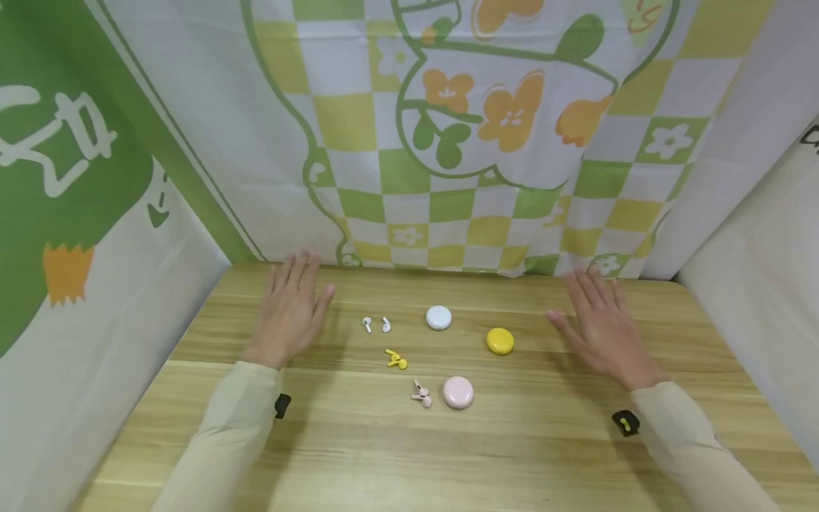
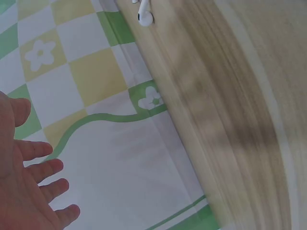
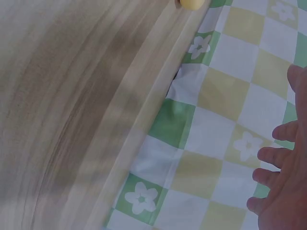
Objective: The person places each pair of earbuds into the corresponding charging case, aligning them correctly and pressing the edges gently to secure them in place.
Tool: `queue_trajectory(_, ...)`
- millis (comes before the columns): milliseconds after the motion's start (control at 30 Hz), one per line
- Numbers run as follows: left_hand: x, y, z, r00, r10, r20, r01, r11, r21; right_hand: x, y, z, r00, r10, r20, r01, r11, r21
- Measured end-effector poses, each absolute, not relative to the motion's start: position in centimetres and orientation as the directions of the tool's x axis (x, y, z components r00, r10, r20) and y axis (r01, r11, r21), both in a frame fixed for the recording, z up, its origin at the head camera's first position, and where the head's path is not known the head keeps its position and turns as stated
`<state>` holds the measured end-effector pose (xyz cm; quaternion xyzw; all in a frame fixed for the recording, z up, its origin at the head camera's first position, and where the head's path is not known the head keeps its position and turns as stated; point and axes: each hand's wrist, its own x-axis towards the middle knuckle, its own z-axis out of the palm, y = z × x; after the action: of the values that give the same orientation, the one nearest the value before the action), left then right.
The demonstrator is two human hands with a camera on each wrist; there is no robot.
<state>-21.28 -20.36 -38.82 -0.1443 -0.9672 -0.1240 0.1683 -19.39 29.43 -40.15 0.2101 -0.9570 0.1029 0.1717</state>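
Both hands hold nothing, their fingers stretched out. In the head view my left hand [image 1: 286,316] is left of a pair of white earbuds [image 1: 387,328]; one white earbud [image 2: 145,19] also shows at the top of the left wrist view. My right hand [image 1: 604,331] is right of a round yellow case [image 1: 500,341]. Between the hands are a round white case [image 1: 439,318], a round pink case [image 1: 458,392], yellow earbuds [image 1: 402,364] and pink earbuds [image 1: 426,402]. The cases look closed. Shadows fall on the table beneath both hands.
The items lie on a wood-grain table [image 1: 358,455]. A checkered, flower-printed cloth [image 1: 406,171] hangs along its back edge. Cloth panels stand at the left [image 1: 121,341] and right [image 1: 761,270] sides.
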Motion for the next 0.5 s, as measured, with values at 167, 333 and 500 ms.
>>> queue_trajectory(167, -21.3, -20.3, -39.4, -0.881, 0.250, 0.403, 0.345, 0.920, 0.185, -19.4, 29.3, -40.4, -0.835, -0.381, 0.398, -0.459, 0.880, -0.121)
queue_trajectory(333, -21.2, -20.2, -39.9, -0.854, 0.266, 0.447, 0.375, 0.910, 0.175, -19.1, 28.8, -40.4, -0.832, -0.383, 0.401, -0.467, 0.874, -0.134)
queue_trajectory(500, -21.1, -20.0, -40.0, -0.857, 0.275, 0.436, 0.382, 0.907, 0.178, -18.5, 28.3, -40.5, -0.845, -0.373, 0.384, -0.455, 0.878, -0.149)
